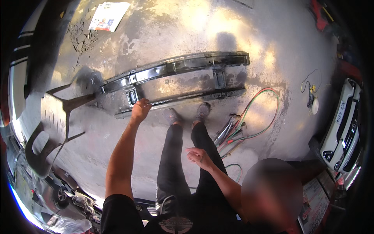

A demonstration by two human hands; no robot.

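Left hand (140,110): arm stretched straight down from the lower middle of the frame, fingers curled over the near edge of the frame panel (175,80), gripping it at its left-hand upright. Right hand (199,157): forearm bent at the elbow, held at mid-height over the right thigh, fingers loosely spread and empty, touching nothing. Frame panel: long black sheet-metal piece, two parallel rails joined by short uprights, glossy, pressed with slots and holes; it lies flat on the floor (187,31) at centre frame, long axis running from left, slightly lower, to right, slightly higher, near rail just ahead of the person's shoes (187,113). Floor: bare concrete, stained, patchy with glare, cracked and flaking at upper left. Hoses (259,113): one red, one green, looped on the floor right of the shoes, ending at metal torch fittings (228,130). Paper sheet (109,15): printed, flat, upper left. Cut metal plate (50,124): grey, angular with a round cut-out, left edge. White car (344,124): front end, right edge.
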